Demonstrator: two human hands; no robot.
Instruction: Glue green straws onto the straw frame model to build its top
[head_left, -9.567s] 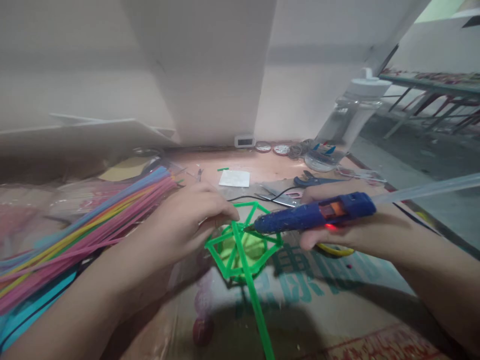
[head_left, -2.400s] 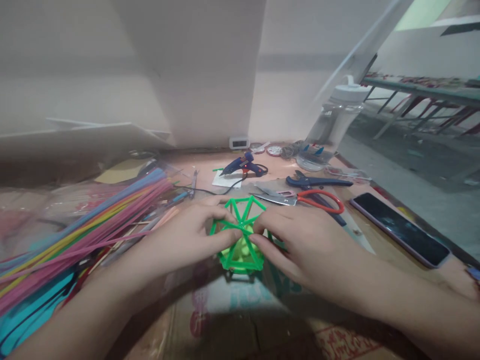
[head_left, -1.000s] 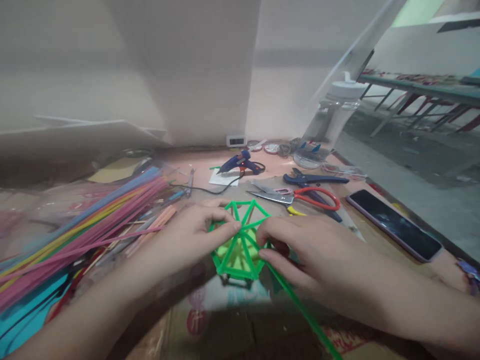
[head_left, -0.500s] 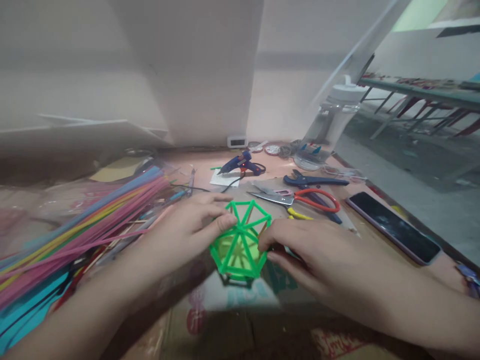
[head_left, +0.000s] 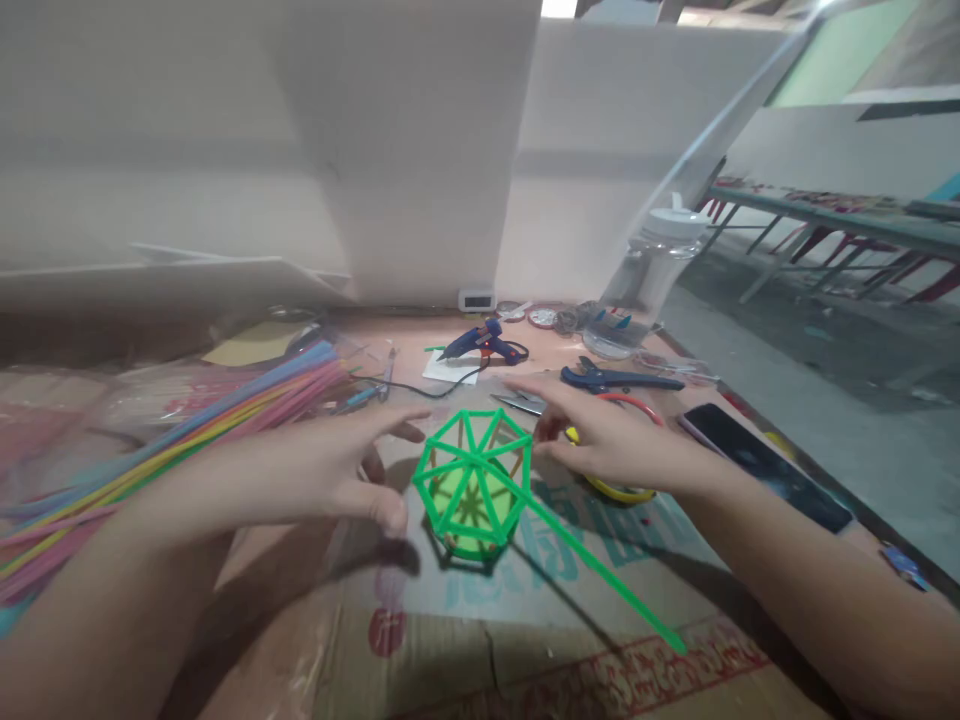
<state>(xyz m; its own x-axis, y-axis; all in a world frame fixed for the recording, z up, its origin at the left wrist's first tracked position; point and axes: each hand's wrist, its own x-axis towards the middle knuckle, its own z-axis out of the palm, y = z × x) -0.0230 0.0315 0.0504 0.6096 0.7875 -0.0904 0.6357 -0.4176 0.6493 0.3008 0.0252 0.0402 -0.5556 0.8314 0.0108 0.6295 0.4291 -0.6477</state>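
Note:
A green straw frame (head_left: 474, 487), shaped like a small dome with spokes, stands on a sheet of cardboard (head_left: 525, 610). One long green straw (head_left: 600, 580) runs from it down to the right. My left hand (head_left: 330, 470) hovers just left of the frame, fingers spread, holding nothing. My right hand (head_left: 600, 430) reaches past the frame's right side, fingers stretched out flat over the red-handled scissors (head_left: 637, 402), holding nothing that I can see.
A bundle of coloured straws (head_left: 187, 420) lies at the left. A blue glue gun (head_left: 480, 345) with a black cord rests at the back on white paper. Blue pliers (head_left: 615, 378), a clear bottle (head_left: 652, 270) and a dark phone (head_left: 757, 465) sit at the right.
Both hands have let go of the green frame. The left drew back to the left and opened. The right moved away toward the scissors. The frame now stands alone.

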